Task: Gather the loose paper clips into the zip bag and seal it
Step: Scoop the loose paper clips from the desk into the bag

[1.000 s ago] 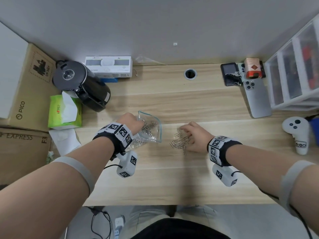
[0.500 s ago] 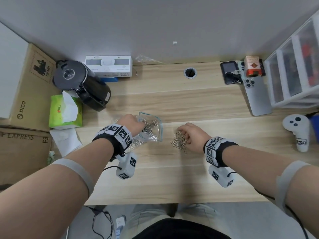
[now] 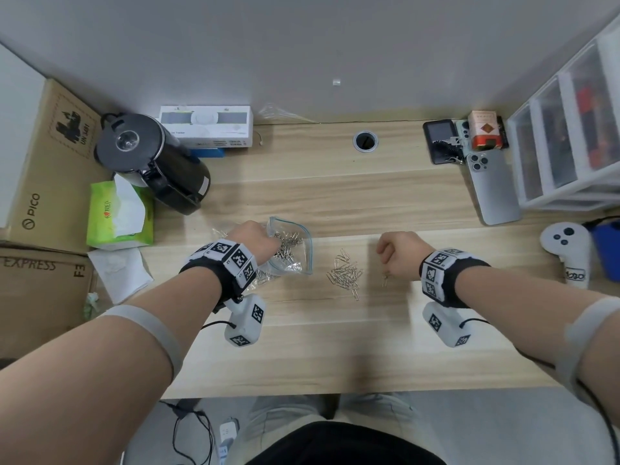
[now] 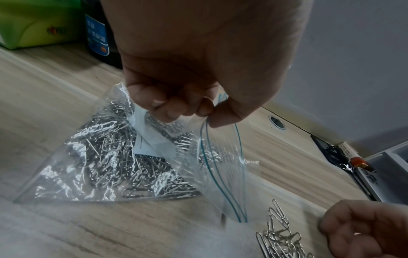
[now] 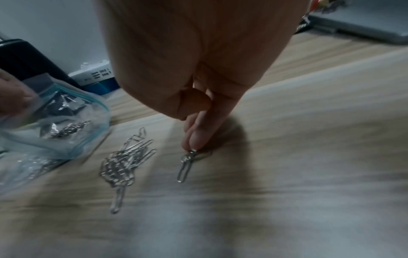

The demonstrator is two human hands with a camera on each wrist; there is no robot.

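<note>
A clear zip bag [image 3: 295, 250] [image 4: 114, 165] [image 5: 55, 125] with a blue zip line lies on the wooden desk, its mouth open toward the right and many silver paper clips inside. My left hand [image 3: 255, 241] [image 4: 187, 104] pinches the bag's upper rim and holds the mouth up. A small pile of loose paper clips [image 3: 345, 273] [image 4: 280, 239] [image 5: 125, 162] lies just right of the bag. Further right, my right hand [image 3: 399, 256] [image 5: 194, 137] pinches a couple of linked stray clips [image 3: 385, 280] [image 5: 187, 164] between fingertips, their lower end on the desk.
A black kettle [image 3: 151, 159], green tissue pack [image 3: 117, 213] and white box [image 3: 204, 125] stand at the back left. A phone [image 3: 491, 186], small devices and plastic drawers [image 3: 570, 142] sit at the right, with a white controller [image 3: 570, 250] near my right arm.
My right hand has left the loose pile and moved right, where it now pinches stray clips. The left hand and bag have stayed in place.
</note>
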